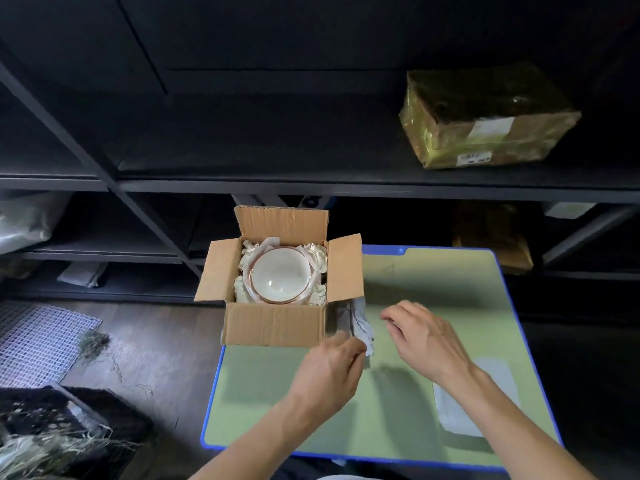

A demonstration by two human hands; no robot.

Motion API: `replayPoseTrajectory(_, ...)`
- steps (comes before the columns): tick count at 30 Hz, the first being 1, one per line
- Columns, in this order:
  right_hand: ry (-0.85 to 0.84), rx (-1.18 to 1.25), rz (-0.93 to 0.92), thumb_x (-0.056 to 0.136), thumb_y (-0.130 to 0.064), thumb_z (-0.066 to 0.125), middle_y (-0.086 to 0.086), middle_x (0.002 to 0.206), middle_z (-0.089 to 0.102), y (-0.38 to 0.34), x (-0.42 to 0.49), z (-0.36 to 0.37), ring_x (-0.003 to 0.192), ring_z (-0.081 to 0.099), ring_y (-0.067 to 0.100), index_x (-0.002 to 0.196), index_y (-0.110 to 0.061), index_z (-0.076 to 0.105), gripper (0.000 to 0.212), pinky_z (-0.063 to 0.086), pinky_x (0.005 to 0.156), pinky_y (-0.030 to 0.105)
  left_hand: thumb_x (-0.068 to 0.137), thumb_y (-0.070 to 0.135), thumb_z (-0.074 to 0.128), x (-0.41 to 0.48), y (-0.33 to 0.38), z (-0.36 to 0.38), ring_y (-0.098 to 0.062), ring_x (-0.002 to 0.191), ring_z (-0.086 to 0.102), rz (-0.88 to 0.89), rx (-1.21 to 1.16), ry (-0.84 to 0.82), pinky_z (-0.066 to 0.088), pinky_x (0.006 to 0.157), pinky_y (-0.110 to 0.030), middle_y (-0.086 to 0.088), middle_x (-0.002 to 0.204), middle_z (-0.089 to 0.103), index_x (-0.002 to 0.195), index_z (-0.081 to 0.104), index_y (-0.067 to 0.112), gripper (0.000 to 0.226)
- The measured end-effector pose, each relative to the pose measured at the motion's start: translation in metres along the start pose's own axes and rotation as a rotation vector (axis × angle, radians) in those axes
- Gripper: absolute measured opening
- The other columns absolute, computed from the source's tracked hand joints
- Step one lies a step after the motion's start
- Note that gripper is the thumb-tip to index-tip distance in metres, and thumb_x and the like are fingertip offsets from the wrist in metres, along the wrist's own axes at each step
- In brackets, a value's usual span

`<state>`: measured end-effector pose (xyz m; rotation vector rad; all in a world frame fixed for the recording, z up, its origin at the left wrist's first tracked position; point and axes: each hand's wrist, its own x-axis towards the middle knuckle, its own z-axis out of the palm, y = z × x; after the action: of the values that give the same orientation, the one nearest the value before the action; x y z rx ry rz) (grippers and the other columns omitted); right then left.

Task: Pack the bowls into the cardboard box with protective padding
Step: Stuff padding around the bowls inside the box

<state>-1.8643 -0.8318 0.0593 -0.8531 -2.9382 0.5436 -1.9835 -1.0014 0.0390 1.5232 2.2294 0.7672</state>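
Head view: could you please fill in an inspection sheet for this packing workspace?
Surface: green table with a blue rim.
Job's things: open box on the table's far left corner; bowl upright inside, padding around it; loose paper beside the box.
Clutter: grey sheet flat on the table.
Grippers: left hand has fingertips at the paper, grip unclear; right hand relaxed, holding nothing.
Cables: nothing seen.
Surroundings: dark shelves with a wrapped parcel; mesh mat, crate and straw on the floor.
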Motion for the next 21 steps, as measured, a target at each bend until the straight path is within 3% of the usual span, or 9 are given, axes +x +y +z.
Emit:
replayPoseTrajectory(4, -0.145, 0.032, 0.089, 0.101, -0.032, 0.046, -0.012, 0.126, 0.058, 0.007, -0.007, 0.023, 0.121, 0.052, 0.013, 0.128, -0.029, 0.058, 0.03, 0.046, 0.09, 0.033, 0.099, 0.031, 0.038, 0.002, 0.003, 0.019, -0.029, 0.097, 0.059, -0.106, 0.061, -0.135, 0.048, 0.083, -0.041, -0.006, 0.123, 0.05, 0.127, 0.052, 0.013, 0.036)
replayPoseTrajectory(8, -0.238, 0.08, 0.138, 0.101, -0.031, 0.047, -0.006, 0.133, 0.057, 0.011, -0.004, 0.044, 0.124, 0.052, 0.016, 0.136, -0.023, 0.054, 0.037, 0.045, 0.094, 0.033, 0.102, 0.032, 0.039, 0.011, 0.009, 0.037, -0.029, 0.109, 0.058, -0.226, 0.202, -0.224, 0.047, 0.086, -0.036, -0.015, 0.146, 0.039, 0.136, 0.044, 0.01, 0.04)
replayPoseTrajectory(11, -0.284, 0.111, 0.177, 0.1, -0.031, 0.047, 0.0, 0.134, 0.058, 0.013, 0.001, 0.055, 0.124, 0.055, 0.02, 0.141, -0.02, 0.05, 0.042, 0.047, 0.098, 0.036, 0.103, 0.04, 0.037, 0.021, 0.007, 0.051, -0.029, 0.106, 0.06, -0.311, 0.308, -0.278, 0.052, 0.081, -0.036, -0.019, 0.158, 0.021, 0.146, 0.03, 0.01, 0.053)
replayPoseTrajectory(13, -0.323, 0.126, 0.19, 0.099, -0.029, 0.047, 0.004, 0.132, 0.06, 0.014, 0.005, 0.06, 0.121, 0.057, 0.025, 0.139, -0.017, 0.048, 0.042, 0.048, 0.096, 0.039, 0.101, 0.042, 0.038, 0.03, 0.002, 0.058, -0.027, 0.093, 0.065, -0.304, 0.384, -0.294, 0.053, 0.067, -0.034, -0.021, 0.156, 0.027, 0.15, 0.021, 0.012, 0.06)
replayPoseTrajectory(15, -0.363, 0.151, 0.199, 0.099, -0.027, 0.048, 0.005, 0.134, 0.06, 0.014, 0.006, 0.062, 0.122, 0.057, 0.028, 0.143, -0.016, 0.043, 0.045, 0.048, 0.096, 0.039, 0.1, 0.04, 0.041, 0.037, -0.003, 0.064, -0.025, 0.077, 0.066, -0.258, 0.454, -0.307, 0.043, 0.053, -0.029, -0.025, 0.148, 0.037, 0.152, 0.016, 0.013, 0.064)
replayPoseTrajectory(17, -0.379, 0.167, 0.182, 0.098, -0.023, 0.047, 0.005, 0.127, 0.063, 0.014, 0.005, 0.064, 0.116, 0.059, 0.03, 0.135, -0.019, 0.046, 0.038, 0.049, 0.09, 0.04, 0.101, 0.037, 0.041, 0.042, -0.005, 0.066, -0.025, 0.075, 0.066, -0.24, 0.5, -0.357, 0.036, 0.051, -0.029, -0.026, 0.133, 0.051, 0.152, 0.016, 0.013, 0.062)
replayPoseTrajectory(19, -0.378, 0.185, 0.175, 0.097, -0.021, 0.046, 0.005, 0.119, 0.065, 0.016, 0.004, 0.067, 0.109, 0.061, 0.031, 0.125, -0.021, 0.048, 0.028, 0.05, 0.084, 0.04, 0.103, 0.035, 0.039, 0.047, -0.009, 0.069, -0.027, 0.076, 0.065, -0.234, 0.522, -0.409, 0.039, 0.054, -0.031, -0.017, 0.112, 0.062, 0.146, 0.024, 0.016, 0.05)
replayPoseTrajectory(21, -0.379, 0.197, 0.189, 0.098, -0.022, 0.045, 0.005, 0.122, 0.065, 0.017, 0.003, 0.066, 0.111, 0.061, 0.03, 0.128, -0.021, 0.049, 0.03, 0.05, 0.086, 0.039, 0.103, 0.028, 0.038, 0.048, -0.009, 0.072, -0.028, 0.071, 0.06, -0.182, 0.569, -0.425, 0.045, 0.059, -0.032, -0.013, 0.106, 0.062, 0.139, 0.032, 0.017, 0.038)
